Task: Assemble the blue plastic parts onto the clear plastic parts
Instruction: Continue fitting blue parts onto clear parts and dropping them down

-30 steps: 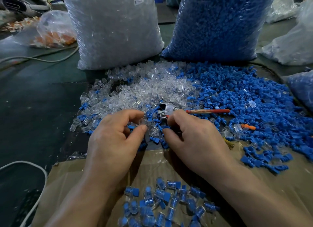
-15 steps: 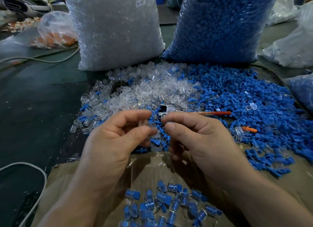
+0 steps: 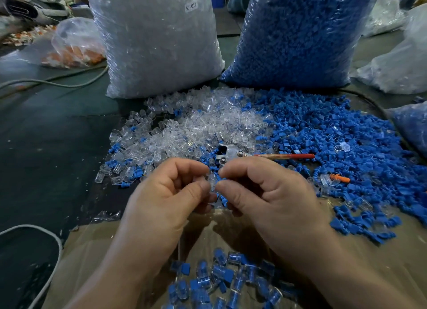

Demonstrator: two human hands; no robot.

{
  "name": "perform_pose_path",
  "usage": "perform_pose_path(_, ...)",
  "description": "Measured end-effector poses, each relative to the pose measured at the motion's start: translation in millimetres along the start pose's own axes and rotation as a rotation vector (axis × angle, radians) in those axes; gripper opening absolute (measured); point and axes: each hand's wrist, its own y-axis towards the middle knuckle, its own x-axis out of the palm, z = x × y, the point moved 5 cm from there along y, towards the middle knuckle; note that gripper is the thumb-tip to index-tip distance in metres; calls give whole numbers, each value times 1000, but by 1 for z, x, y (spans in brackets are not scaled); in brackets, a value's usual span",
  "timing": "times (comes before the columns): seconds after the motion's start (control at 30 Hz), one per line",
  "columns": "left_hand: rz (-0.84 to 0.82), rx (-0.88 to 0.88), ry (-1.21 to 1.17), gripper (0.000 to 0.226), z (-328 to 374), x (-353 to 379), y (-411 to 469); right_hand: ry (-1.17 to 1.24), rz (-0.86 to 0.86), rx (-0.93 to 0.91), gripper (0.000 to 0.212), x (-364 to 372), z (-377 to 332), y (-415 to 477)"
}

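Clear plastic sacking dominates the head view: a large bag of clear parts stands at the back of the dark surface, bearing a small white label that reads "SJ-017". Just beside it on the right stands a large bag of blue parts; no writing is legible on it. A smaller bag with orange contents lies further left.

The left hand and right hand meet at centre frame. The left thumb and forefinger are closed in a pinch on a small clear part. The right thumb and forefinger are likewise pinched, on a blue part that touches the clear one. Whether the two are fully seated cannot be told. The remaining fingers of both hands are curled in.

Behind the hands, loose clear parts lie heaped on the surface, with loose blue parts spread to their right; the piles mix at the border. A metal tool with a red handle lies among them, and a small orange piece lies to the right.

Below the hands, a cluster of assembled blue-and-clear pieces rests on brown cardboard. A pale cable curves at lower left.
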Motion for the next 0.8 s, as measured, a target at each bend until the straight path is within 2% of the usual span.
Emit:
perform_pose_path(0.1,15,12,10,23,4,3,-1,-169,7,-128,13,1,-4,1)
perform_pose_path(0.2,26,30,-8,20,8,5,-2,-289,-37,-176,23,3,-3,0)
perform_pose_path(0.27,19,49,-9,15,11,7,-2,-290,-59,-204,23,5,-3,0)
perform_pose_path(0.37,13,46,20,27,14,7,-3,-273,-25,-265,23,3,-7,-1)
perform_pose_path(0.47,12,28,52,27,15,5,-4,-238,7,-285,21,1,-11,-2)
perform_pose_path(0.57,-62,35,52,26,17,8,-6,-260,-23,-273,23,4,-11,-1)
perform_pose_path(0.67,-96,-33,-101,15,15,9,-7,-232,-33,-255,23,3,-10,-1)
perform_pose_path(0.73,-84,-114,-256,27,14,5,-8,-212,-46,-265,20,3,-11,-1)
perform_pose_path(0.8,-78,-126,-251,31,14,5,-7,-205,-60,-283,19,4,-11,-1)
